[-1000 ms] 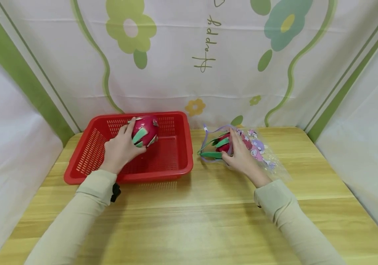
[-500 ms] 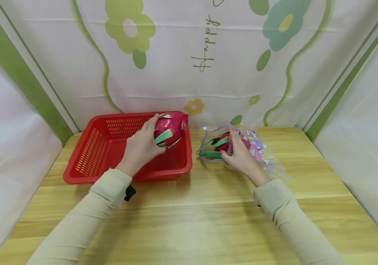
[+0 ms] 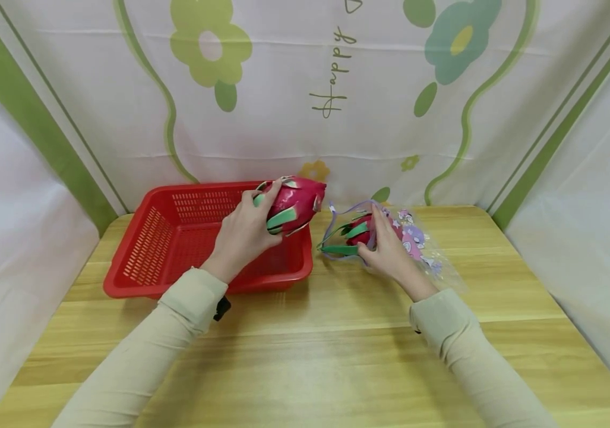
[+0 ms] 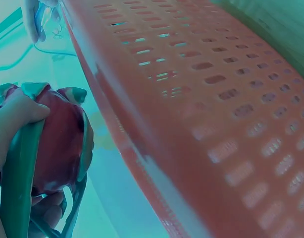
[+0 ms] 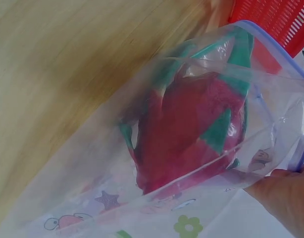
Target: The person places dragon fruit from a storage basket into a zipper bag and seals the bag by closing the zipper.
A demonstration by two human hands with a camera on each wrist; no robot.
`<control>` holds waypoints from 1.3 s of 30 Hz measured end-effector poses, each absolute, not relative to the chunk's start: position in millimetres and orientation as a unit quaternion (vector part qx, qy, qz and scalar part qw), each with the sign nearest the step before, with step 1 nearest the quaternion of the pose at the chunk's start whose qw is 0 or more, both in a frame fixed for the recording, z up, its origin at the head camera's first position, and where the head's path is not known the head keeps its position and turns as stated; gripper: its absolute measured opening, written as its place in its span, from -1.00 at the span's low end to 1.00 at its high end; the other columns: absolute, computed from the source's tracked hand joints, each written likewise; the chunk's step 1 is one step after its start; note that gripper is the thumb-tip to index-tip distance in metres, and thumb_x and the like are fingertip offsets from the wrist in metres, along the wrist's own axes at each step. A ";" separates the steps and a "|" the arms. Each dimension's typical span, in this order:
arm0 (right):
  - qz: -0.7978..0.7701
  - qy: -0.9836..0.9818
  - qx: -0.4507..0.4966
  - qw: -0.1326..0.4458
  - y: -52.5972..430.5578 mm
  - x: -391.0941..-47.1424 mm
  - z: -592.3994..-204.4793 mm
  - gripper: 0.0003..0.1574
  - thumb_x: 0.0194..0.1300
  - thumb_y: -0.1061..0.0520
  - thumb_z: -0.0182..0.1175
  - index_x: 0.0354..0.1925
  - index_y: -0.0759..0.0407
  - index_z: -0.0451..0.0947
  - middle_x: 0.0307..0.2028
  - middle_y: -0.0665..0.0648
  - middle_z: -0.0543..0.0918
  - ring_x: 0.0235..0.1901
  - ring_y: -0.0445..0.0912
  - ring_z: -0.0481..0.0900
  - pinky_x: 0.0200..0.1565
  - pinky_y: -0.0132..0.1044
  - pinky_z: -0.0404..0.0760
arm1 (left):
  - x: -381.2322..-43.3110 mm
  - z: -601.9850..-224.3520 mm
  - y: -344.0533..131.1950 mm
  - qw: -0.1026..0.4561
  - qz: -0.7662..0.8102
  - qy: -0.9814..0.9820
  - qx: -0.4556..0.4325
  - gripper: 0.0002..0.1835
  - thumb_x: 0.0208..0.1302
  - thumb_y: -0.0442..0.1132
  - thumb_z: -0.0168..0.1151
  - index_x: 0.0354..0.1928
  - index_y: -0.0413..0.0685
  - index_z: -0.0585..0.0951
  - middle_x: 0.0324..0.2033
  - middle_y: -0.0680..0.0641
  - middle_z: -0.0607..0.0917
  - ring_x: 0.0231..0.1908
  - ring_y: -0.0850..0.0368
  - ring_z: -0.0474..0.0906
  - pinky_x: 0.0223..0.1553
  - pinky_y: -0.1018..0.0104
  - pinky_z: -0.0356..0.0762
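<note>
My left hand point(image 3: 246, 235) grips a red dragon fruit point(image 3: 296, 199) with green scales, raised at the right rim of the red plastic basket point(image 3: 147, 238). In the left wrist view the thumb lies along one green scale of that dragon fruit point(image 4: 60, 139). My right hand point(image 3: 390, 252) holds the purple-edged mouth of a clear zip bag point(image 3: 446, 270) printed with cartoon figures. A second dragon fruit point(image 5: 186, 124) lies inside this bag, its long green leaves toward the mouth, which gapes toward the basket. The right fingertips are partly hidden.
The basket and bag stand on a wooden table point(image 3: 305, 368) near its back edge. Behind hangs a white cloth point(image 3: 278, 125) with printed flowers, and more white cloth closes off both sides.
My left hand has carried the dragon fruit rightward and slightly up, from over the basket's middle to its right rim. My right hand and the bag have stayed nearly still.
</note>
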State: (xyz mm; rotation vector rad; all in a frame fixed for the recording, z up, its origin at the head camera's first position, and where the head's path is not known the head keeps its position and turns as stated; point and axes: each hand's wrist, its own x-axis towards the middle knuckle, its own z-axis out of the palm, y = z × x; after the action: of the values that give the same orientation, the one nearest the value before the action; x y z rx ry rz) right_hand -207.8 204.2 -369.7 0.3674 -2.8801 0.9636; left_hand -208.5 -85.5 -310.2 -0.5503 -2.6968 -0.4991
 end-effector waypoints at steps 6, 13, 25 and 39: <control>0.320 -0.939 0.113 0.046 204.7 -210.0 -371.0 0.15 0.22 0.09 0.14 0.50 0.23 -0.35 0.50 0.36 -0.14 0.45 0.30 -0.04 0.37 0.24 0.11 | -210.9 -311.4 -72.0 0.186 -0.188 -0.941 -0.211 0.08 -0.09 -0.08 0.52 0.46 0.09 0.10 -0.02 -0.30 0.45 -0.10 -0.15 0.60 -0.28 0.02 0.69; 0.326 -0.937 0.113 0.054 206.8 -210.6 -371.9 0.14 0.20 0.08 0.14 0.50 0.24 -0.32 0.50 0.34 -0.12 0.47 0.26 -0.04 0.38 0.22 0.10 | -211.1 -315.4 -52.4 0.189 -0.171 -0.934 -0.250 0.04 -0.07 -0.05 0.51 0.45 0.04 0.13 -0.03 -0.27 0.46 -0.14 -0.10 0.62 -0.28 0.09 0.70; 0.332 -0.935 0.110 0.064 208.3 -210.7 -371.1 0.15 0.16 0.10 0.14 0.50 0.25 -0.31 0.49 0.36 -0.08 0.47 0.26 -0.03 0.36 0.24 0.11 | -208.9 -322.4 -26.5 0.171 -0.130 -0.932 -0.292 0.10 -0.12 -0.01 0.55 0.45 0.13 0.12 0.03 -0.23 0.47 -0.08 -0.06 0.60 -0.18 0.12 0.69; 0.332 -0.936 0.098 0.072 212.3 -207.7 -366.7 0.20 0.13 0.11 0.16 0.50 0.26 -0.35 0.49 0.40 -0.15 0.45 0.32 -0.03 0.35 0.24 0.15 | -217.2 -325.8 0.0 0.106 -0.090 -0.946 -0.294 0.07 -0.08 -0.01 0.53 0.45 0.21 0.10 0.25 -0.18 0.36 0.04 -0.06 0.57 -0.10 0.15 0.67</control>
State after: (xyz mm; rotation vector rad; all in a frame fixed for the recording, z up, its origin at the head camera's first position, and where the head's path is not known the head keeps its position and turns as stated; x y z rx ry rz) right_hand -207.7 212.3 -366.7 0.2936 -2.8112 0.9967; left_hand -217.2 0.0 -325.8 -0.8654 -2.7850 -0.2664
